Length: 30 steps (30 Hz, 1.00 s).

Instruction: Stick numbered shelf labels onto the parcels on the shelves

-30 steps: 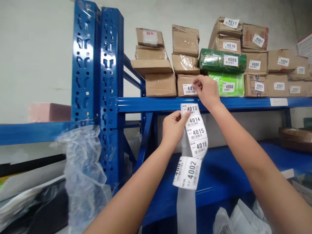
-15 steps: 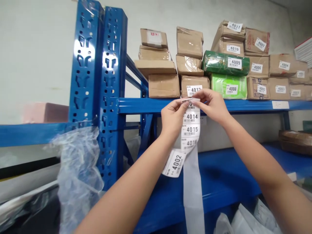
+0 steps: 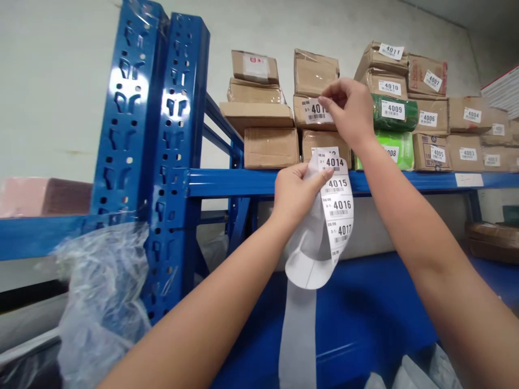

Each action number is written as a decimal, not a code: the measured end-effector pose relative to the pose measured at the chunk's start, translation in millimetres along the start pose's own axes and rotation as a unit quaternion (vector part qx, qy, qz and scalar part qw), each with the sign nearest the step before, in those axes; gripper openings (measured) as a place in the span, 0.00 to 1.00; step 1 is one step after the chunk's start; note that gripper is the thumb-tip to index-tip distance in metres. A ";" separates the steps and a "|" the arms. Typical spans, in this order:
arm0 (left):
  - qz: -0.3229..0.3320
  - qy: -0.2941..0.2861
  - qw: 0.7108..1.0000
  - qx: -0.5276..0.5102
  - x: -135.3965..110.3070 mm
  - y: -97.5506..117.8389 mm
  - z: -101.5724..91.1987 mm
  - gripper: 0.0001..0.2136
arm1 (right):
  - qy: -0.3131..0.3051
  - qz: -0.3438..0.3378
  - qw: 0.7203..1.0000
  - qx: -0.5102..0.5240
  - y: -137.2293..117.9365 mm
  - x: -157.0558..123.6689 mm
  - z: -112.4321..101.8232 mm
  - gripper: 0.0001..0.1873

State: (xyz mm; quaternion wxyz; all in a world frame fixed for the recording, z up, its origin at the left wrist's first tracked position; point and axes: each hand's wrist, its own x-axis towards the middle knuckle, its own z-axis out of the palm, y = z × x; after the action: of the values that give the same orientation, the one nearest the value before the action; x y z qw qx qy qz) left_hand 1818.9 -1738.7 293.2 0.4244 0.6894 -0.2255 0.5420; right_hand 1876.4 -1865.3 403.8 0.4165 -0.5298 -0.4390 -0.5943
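Note:
My left hand [image 3: 295,193] is closed on a strip of numbered barcode labels [image 3: 336,208], whose top label reads 4014. The strip's empty backing hangs down in front of the lower shelf. My right hand [image 3: 346,111] is raised to the middle brown parcel [image 3: 308,109] in a stack on the upper shelf. Its fingertips press a white label [image 3: 318,112] beginning 401 onto the parcel's front. The parcel below [image 3: 324,147] is partly hidden by my hand and the strip.
A blue steel rack [image 3: 166,162] has an upper shelf beam [image 3: 235,182] carrying rows of labelled cardboard and green parcels [image 3: 430,116], numbered 4003 to 4011. Unlabelled boxes [image 3: 259,116] stand at the left. Crumpled clear plastic [image 3: 101,292] hangs by the upright.
My right hand peeled label 4013 off the strip and lifted it up onto the middle parcel. The strip now begins at 4014, and my left hand shifted slightly.

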 end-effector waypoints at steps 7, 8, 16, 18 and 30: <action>0.082 0.009 0.996 -0.039 -3.7 -3.3 -9.2 0.17 | 0.009 -0.051 0.982 -0.183 -22.5 1.9 -12.3 0.30; 0.085 0.013 0.995 -0.053 -3.4 -2.4 -11.2 0.17 | 0.013 -0.063 0.988 -0.141 -22.9 -7.5 -15.4 0.28; 0.065 -0.028 0.992 -0.103 1.1 3.6 -15.6 0.09 | -0.130 0.003 0.962 0.240 3.5 -83.1 -12.4 0.23; 0.038 -0.015 0.990 -0.135 3.5 3.1 -12.7 0.07 | -0.082 0.007 0.968 0.236 4.5 -87.5 -10.6 0.22; -0.054 -0.067 0.991 -0.106 6.7 14.2 -13.0 0.14 | 0.074 -0.081 0.992 0.068 -4.4 -11.7 -8.7 0.04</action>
State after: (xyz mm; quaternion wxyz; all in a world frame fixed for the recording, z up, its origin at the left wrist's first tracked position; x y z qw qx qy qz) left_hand 1802.8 -1734.6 305.0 0.5072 0.6868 -0.2723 0.4438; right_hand 1871.0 -1872.2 391.4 0.4332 -0.4180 -0.4876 -0.6324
